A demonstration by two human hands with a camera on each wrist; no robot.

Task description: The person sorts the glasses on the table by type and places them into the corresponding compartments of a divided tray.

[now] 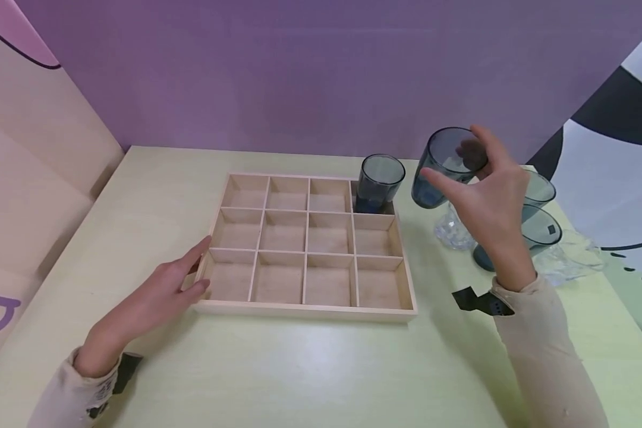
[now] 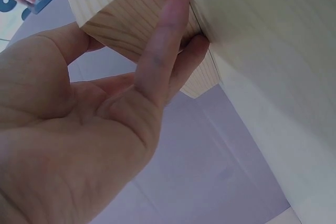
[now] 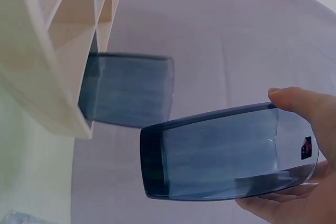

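My right hand (image 1: 494, 199) grips a blue-tinted drinking glass (image 3: 220, 153) near its rim, thumb on one side and fingers on the other. The glass is tilted and held up off the table, right of the wooden compartment box (image 1: 305, 310). A second blue glass (image 1: 378, 181) stands in the box's back right compartment. At the box's left side, my left hand (image 1: 160, 297) holds the wall near the front corner. The left wrist view shows its fingertips (image 2: 176, 11) against the outer wood, low by the table.
Two more tinted glasses, one nearer (image 1: 540, 229) and one behind it (image 1: 540, 187), stand at the right, partly behind the right hand. Clear crumpled-looking pieces (image 1: 569, 258) lie beside them, with another clear faceted piece (image 1: 452, 232) to their left. A purple panel (image 1: 299, 77) rises behind the table.
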